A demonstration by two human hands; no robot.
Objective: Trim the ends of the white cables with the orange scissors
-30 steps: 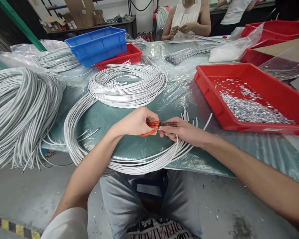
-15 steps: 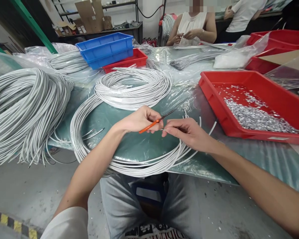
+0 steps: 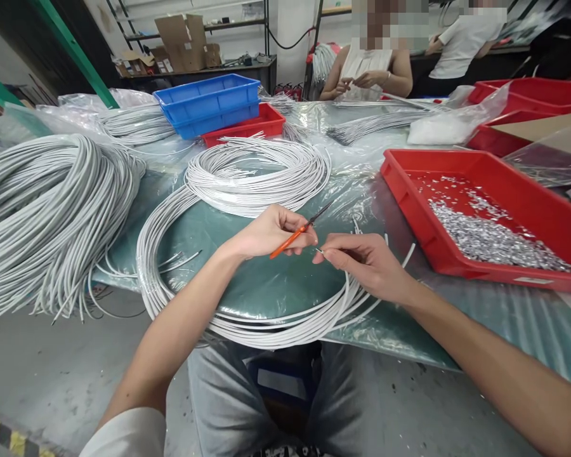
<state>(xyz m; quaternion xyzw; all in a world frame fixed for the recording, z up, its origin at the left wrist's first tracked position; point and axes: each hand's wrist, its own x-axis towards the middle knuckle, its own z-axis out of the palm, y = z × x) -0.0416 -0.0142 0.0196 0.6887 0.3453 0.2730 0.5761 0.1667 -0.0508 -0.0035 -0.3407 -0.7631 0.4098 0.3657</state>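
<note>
At the frame's centre, the left hand (image 3: 283, 231) grips orange-handled, dark-bladed metal scissors (image 3: 294, 240). Right of centre, the right hand (image 3: 366, 263) pinches a slender white cable (image 3: 319, 249) near its tip.

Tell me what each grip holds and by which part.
The left grip holds an orange-handled tool by its handle end; the right grip pinches a thin cable just behind its tip, between thumb and finger.

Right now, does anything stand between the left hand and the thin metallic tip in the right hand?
Nothing visible does. The left hand, holding the orange-handled tool, is close beside the thin metallic tip pinched in the right hand.
</note>
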